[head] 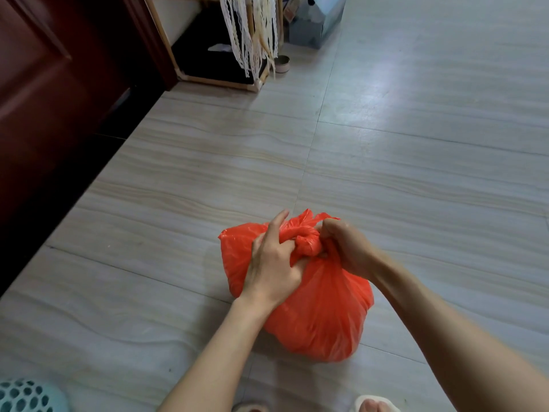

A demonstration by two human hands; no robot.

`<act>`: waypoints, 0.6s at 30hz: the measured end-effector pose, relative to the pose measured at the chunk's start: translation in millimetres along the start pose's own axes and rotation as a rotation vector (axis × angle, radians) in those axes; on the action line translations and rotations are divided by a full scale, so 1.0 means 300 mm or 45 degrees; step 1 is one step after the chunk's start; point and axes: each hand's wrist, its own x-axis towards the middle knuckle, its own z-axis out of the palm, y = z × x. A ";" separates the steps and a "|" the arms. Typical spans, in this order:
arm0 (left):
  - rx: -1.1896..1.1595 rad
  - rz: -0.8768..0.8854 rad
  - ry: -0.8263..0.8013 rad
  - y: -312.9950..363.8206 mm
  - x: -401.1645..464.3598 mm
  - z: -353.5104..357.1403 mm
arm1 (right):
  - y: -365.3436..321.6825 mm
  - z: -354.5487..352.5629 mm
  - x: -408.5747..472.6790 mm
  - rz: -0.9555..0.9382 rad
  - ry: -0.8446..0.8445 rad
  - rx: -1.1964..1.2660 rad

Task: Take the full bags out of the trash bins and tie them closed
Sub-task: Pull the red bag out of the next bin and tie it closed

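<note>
At the lower left corner of the frame sits a pale blue perforated bin [25,396], only its rim in view, and up the left side runs a dark red wooden door [50,84]. In the lower middle of the frame a full red plastic bag [320,310] rests on the pale striped tile floor [416,144], its top gathered into a knot [306,239]. The left hand [271,263] lies over the bag's upper left side, fingers curled into the twisted plastic just left of the knot, with the forefinger stretched out over the bag's top. The right hand [346,245] is closed in a fist on the plastic just right of the knot, touching it. Along the top of the frame, a light wooden frame [178,69] holds hanging strips of white lace [252,31], with a small round tin [282,63] beside it on the floor and a grey-blue box [318,22] further right. At the bottom edge, right of centre, a toe in a white slipper [374,404] shows.
</note>
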 end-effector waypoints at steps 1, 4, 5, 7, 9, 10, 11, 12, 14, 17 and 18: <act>-0.042 0.000 0.041 -0.010 0.003 -0.002 | 0.007 0.001 0.006 -0.026 0.056 -0.068; -0.212 -0.021 0.090 -0.015 0.006 -0.013 | 0.010 -0.009 -0.002 -0.106 0.281 -0.267; -0.255 -0.017 0.116 -0.008 0.008 -0.018 | 0.014 -0.020 -0.002 -0.127 0.329 -0.290; -0.346 -0.035 0.204 0.005 0.015 -0.027 | 0.017 -0.032 -0.010 -0.137 0.399 -0.293; -0.468 -0.137 0.273 0.020 0.026 -0.042 | 0.015 -0.023 -0.015 -0.156 0.398 -0.334; -0.507 -0.189 0.289 0.024 0.029 -0.046 | 0.012 -0.012 -0.019 -0.160 0.394 -0.374; -0.515 -0.221 0.299 0.025 0.029 -0.048 | 0.014 -0.005 -0.018 -0.162 0.398 -0.402; -0.500 -0.236 0.302 0.026 0.028 -0.050 | 0.014 0.002 -0.019 -0.159 0.410 -0.423; -0.467 -0.253 0.284 0.028 0.026 -0.059 | 0.019 0.006 -0.023 -0.174 0.438 -0.410; -0.401 -0.208 0.210 0.031 0.022 -0.071 | 0.020 0.009 -0.024 -0.132 0.472 -0.203; -0.344 -0.158 0.184 0.030 0.019 -0.072 | 0.023 0.008 -0.016 -0.111 0.460 -0.075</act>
